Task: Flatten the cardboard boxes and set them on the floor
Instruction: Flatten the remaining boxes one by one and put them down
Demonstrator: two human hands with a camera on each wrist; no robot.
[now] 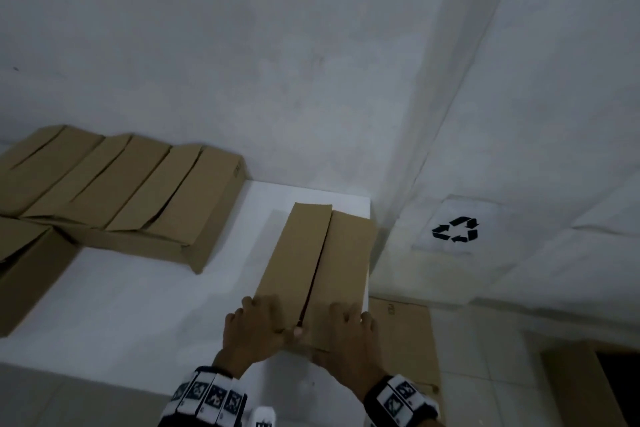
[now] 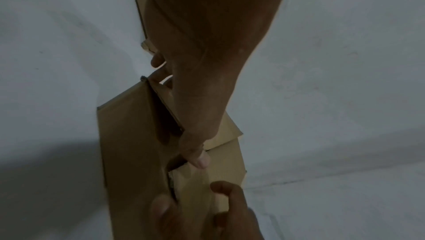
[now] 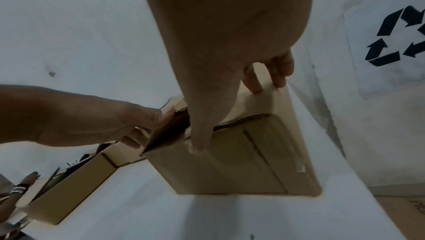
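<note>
Far left on the white table (image 1: 138, 305): a row of cardboard boxes (image 1: 121, 191) packed side by side against the wall, top flaps closed but seams showing, plus one more box (image 1: 24, 263) at the left edge, nearer me. Right of those, at the table's right end, the box I'm working on (image 1: 318, 267): long, narrow, standing on the tabletop, its long axis pointing away from me, top flaps meeting at a centre seam that is slightly gapped. My left hand (image 1: 254, 326) is on the near left corner of it, fingers curled over the left top flap, thumb at the seam; the left wrist view shows the thumb tip (image 2: 200, 160) hooked at the flap edge, so it's gripping the flap. My right hand (image 1: 348, 333) is on the near right side, fingers draped over the right flap; the right wrist view has the fingertips (image 3: 266, 78) bent onto the top edge and the thumb (image 3: 197, 145) pressed down the near end face by the taped seam, so it's clamping that end of the box. Box not flattened yet. Right of the table, lower down, a flat piece of cardboard (image 1: 401, 333) lies on the floor just beside the table edge. Further right, a recycling symbol (image 1: 455, 229) printed on a white sheet on the wall.
</note>
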